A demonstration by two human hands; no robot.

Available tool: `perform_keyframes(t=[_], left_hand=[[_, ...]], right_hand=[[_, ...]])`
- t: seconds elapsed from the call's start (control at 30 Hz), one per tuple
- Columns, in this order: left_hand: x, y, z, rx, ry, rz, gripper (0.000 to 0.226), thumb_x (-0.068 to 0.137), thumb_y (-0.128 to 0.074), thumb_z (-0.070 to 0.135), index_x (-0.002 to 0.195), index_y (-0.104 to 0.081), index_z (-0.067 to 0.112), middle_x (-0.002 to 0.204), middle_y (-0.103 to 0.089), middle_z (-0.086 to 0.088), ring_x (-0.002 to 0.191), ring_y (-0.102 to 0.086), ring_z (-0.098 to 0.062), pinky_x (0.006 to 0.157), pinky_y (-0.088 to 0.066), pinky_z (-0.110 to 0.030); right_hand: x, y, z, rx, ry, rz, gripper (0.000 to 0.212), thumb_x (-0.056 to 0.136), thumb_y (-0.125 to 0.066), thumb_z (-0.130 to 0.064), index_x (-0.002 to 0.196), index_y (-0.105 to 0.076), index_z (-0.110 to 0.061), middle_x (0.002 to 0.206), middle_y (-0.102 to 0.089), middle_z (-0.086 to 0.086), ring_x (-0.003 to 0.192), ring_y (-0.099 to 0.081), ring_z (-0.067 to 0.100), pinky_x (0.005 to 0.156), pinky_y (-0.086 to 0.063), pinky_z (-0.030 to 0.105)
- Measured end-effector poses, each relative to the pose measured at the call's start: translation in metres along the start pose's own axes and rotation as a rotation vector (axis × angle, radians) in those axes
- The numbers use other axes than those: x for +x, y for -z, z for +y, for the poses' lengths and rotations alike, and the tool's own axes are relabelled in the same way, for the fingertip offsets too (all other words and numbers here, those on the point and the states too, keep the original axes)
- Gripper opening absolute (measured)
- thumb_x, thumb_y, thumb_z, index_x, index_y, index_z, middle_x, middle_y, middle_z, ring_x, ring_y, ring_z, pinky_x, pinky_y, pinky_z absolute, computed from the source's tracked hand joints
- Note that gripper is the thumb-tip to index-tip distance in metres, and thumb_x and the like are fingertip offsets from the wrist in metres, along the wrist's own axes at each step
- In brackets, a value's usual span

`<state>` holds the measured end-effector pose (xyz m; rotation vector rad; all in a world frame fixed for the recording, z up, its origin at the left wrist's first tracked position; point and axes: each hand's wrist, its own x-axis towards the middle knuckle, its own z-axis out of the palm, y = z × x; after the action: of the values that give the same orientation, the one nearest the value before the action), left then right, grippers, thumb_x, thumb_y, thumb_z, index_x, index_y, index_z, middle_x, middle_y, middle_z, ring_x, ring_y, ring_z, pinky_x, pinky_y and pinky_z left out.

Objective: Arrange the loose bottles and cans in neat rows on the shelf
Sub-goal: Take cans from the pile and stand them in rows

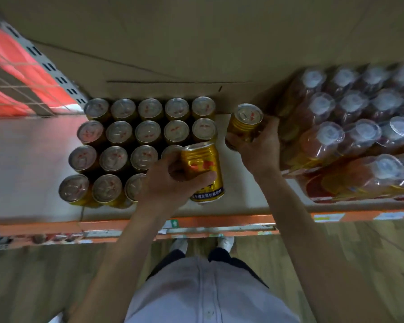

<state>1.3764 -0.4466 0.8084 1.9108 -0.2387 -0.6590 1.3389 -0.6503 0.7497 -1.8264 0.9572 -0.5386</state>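
Holding two gold cans: your left hand (170, 180) grips one (203, 171) above the shelf's (33, 145) front edge, right hand (257, 145) grips another (244, 122) between the can rows (135, 136) and shrink-wrapped bottles (350, 131).

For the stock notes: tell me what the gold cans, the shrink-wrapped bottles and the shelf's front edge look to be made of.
Gold cans: metal, probably aluminium or tinplate; shiny silver tops, glossy gold printed sides.
Shrink-wrapped bottles: seemingly clear plastic, amber liquid showing through, pale caps, under glossy film that catches the light.
Shelf's front edge: likely painted metal; smooth orange beam carrying paper labels, though the blur leaves it open.
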Motion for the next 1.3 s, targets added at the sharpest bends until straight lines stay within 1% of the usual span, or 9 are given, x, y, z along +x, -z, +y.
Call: perform_keyframes(t=[0.07, 0.17, 0.2, 0.3, 0.53, 0.8, 1.13, 1.2, 1.3], left_hand=[[-0.003, -0.005, 0.0, -0.007, 0.011, 0.052, 0.032, 0.065, -0.089, 0.031, 0.09, -0.069, 0.035, 0.085, -0.074, 0.019, 0.082, -0.068, 0.005, 0.077, -0.055, -0.024], [-0.01, -0.01, -0.005, -0.025, 0.034, 0.11, 0.042, 0.06, -0.089, 0.042, 0.096, -0.071, 0.031, 0.088, -0.075, 0.015, 0.088, -0.069, 0.0, 0.082, -0.057, -0.031], [-0.014, -0.011, -0.007, -0.025, 0.041, 0.127, 0.046, 0.058, -0.088, 0.047, 0.098, -0.071, 0.03, 0.09, -0.075, 0.014, 0.09, -0.069, -0.002, 0.084, -0.057, -0.033], [-0.024, -0.016, -0.01, -0.034, 0.073, 0.145, 0.049, 0.056, -0.083, 0.053, 0.098, -0.072, 0.029, 0.092, -0.076, 0.011, 0.092, -0.07, -0.006, 0.087, -0.057, -0.04], [-0.028, -0.023, -0.003, -0.032, 0.104, 0.167, 0.058, 0.051, -0.078, 0.061, 0.099, -0.072, 0.029, 0.092, -0.075, 0.011, 0.094, -0.07, -0.006, 0.088, -0.057, -0.044], [-0.018, -0.026, 0.001, -0.017, 0.111, 0.131, 0.05, 0.055, -0.087, 0.049, 0.097, -0.072, 0.029, 0.091, -0.075, 0.012, 0.09, -0.07, -0.003, 0.084, -0.057, -0.035], [-0.011, -0.02, 0.0, -0.002, 0.079, 0.11, 0.051, 0.049, -0.081, 0.056, 0.094, -0.07, 0.033, 0.092, -0.074, 0.017, 0.091, -0.068, 0.001, 0.082, -0.055, -0.031], [-0.01, -0.019, 0.001, 0.005, 0.059, 0.098, 0.047, 0.054, -0.089, 0.047, 0.094, -0.069, 0.033, 0.092, -0.074, 0.017, 0.089, -0.068, 0.002, 0.079, -0.052, -0.027], [-0.003, -0.016, 0.004, 0.023, 0.027, 0.089, 0.045, 0.061, -0.091, 0.036, 0.1, -0.068, 0.031, 0.093, -0.074, 0.016, 0.089, -0.067, 0.003, 0.08, -0.053, -0.028]], right_hand=[[0.019, -0.01, 0.003, -0.013, 0.015, -0.047, 0.076, 0.066, -0.091, -0.027, 0.124, -0.044, -0.01, 0.115, -0.061, 0.002, 0.105, -0.061, 0.016, 0.093, -0.053, 0.037], [0.037, -0.019, 0.013, -0.045, 0.042, -0.097, 0.068, 0.074, -0.087, -0.022, 0.124, -0.043, -0.007, 0.099, -0.05, -0.014, 0.086, -0.051, -0.002, 0.08, -0.04, 0.003], [0.041, -0.023, 0.016, -0.043, 0.045, -0.114, 0.067, 0.075, -0.086, -0.022, 0.125, -0.043, -0.007, 0.1, -0.049, -0.015, 0.084, -0.05, -0.003, 0.08, -0.041, 0.004], [0.048, -0.038, 0.019, 0.004, 0.041, -0.137, 0.073, 0.074, -0.086, -0.023, 0.13, -0.041, -0.009, 0.122, -0.058, 0.001, 0.11, -0.059, 0.015, 0.095, -0.05, 0.033], [0.062, -0.053, 0.025, 0.027, 0.101, -0.113, 0.076, 0.066, -0.085, -0.036, 0.125, -0.041, -0.016, 0.125, -0.058, 0.006, 0.115, -0.058, 0.023, 0.095, -0.051, 0.047], [0.07, -0.052, 0.045, -0.028, 0.171, -0.134, 0.073, 0.076, -0.082, -0.016, 0.137, -0.042, -0.007, 0.135, -0.054, 0.011, 0.127, -0.052, 0.024, 0.105, -0.046, 0.043], [0.063, -0.053, 0.04, -0.095, 0.14, -0.101, 0.075, 0.076, -0.083, -0.024, 0.135, -0.041, -0.002, 0.133, -0.053, 0.018, 0.124, -0.053, 0.031, 0.1, -0.047, 0.046], [0.055, -0.039, 0.028, -0.107, 0.122, -0.132, 0.083, 0.074, -0.084, -0.033, 0.138, -0.04, -0.004, 0.132, -0.053, 0.01, 0.122, -0.052, 0.023, 0.102, -0.045, 0.037], [0.014, 0.006, 0.004, -0.147, 0.169, -0.204, 0.067, 0.082, -0.079, -0.028, 0.137, -0.047, -0.012, 0.127, -0.049, -0.005, 0.109, -0.044, -0.002, 0.093, -0.036, 0.011]])
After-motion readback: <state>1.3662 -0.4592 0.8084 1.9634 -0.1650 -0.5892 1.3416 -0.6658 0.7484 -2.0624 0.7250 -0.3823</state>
